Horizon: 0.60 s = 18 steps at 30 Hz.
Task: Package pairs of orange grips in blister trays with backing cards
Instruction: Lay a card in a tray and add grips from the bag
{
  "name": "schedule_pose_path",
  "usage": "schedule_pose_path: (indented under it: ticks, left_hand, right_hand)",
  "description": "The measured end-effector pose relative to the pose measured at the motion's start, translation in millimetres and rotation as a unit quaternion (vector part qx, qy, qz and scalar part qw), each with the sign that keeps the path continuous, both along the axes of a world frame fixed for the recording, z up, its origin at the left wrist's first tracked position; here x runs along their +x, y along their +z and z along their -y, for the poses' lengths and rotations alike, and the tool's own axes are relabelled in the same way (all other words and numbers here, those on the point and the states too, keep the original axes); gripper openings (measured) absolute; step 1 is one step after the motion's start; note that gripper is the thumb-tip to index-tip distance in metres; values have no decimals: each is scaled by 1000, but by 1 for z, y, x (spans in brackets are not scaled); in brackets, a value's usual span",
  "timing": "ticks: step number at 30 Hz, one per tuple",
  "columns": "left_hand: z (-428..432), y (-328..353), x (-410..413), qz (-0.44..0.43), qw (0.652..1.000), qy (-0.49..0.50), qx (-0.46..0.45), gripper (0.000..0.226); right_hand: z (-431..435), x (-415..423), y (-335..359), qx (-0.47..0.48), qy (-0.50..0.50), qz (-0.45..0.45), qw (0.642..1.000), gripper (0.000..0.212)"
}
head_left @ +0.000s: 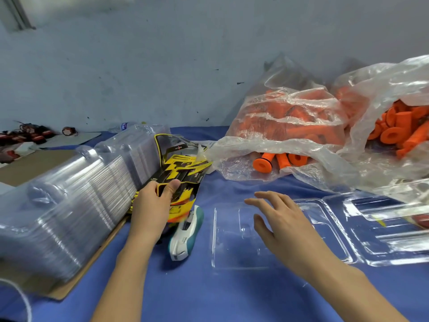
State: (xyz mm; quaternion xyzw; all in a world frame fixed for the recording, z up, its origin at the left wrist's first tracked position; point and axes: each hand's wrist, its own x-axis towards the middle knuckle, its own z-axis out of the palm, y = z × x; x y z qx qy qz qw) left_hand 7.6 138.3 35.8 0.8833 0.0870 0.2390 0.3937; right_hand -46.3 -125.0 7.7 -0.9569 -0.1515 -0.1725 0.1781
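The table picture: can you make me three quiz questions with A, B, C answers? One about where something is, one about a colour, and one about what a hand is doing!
1. Where is the stapler?
A. between the two hands
B. inside a bag
C. on the tray stack

2. What colour are the grips?
A. green
B. orange
C. white

3. What is the left hand doing?
A. resting flat
B. pointing at the wall
C. holding a yellow-and-black backing card

Answers: 1 A, it lies on the blue cloth between the left hand and the right hand. 2 B, orange grips poke from the plastic bag. 3 C, its thumb presses on the card.
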Motion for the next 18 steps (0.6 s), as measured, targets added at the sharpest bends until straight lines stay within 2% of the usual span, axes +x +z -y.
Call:
schedule_pose_path:
  ticks: [4,9,12,14,16,18]
  left_hand:
    - [-4,6,-3,39,999,0,-16,45]
    - [2,26,-11,163,982,-40,84,32]
    - [7,37,-16,188,972,-98,99,25]
    - [11,39,-21,186,969,-120,106,25]
    - [11,41,-24,205,965,-103,125,31]
    - [3,46,-25,235,962,-56,126,37]
  right_hand:
    - [-19,-4,4,9,29,-2,1000,42]
    - [-61,-7,15,33,89,12,995,62]
    - [-81,-4,20,69,99,47,992,72]
    - [-88,-2,22,72,111,73,989,56]
    - [-89,0,20,29,133,110,985,23]
    - [-84,2,18,-1,146,122,982,11]
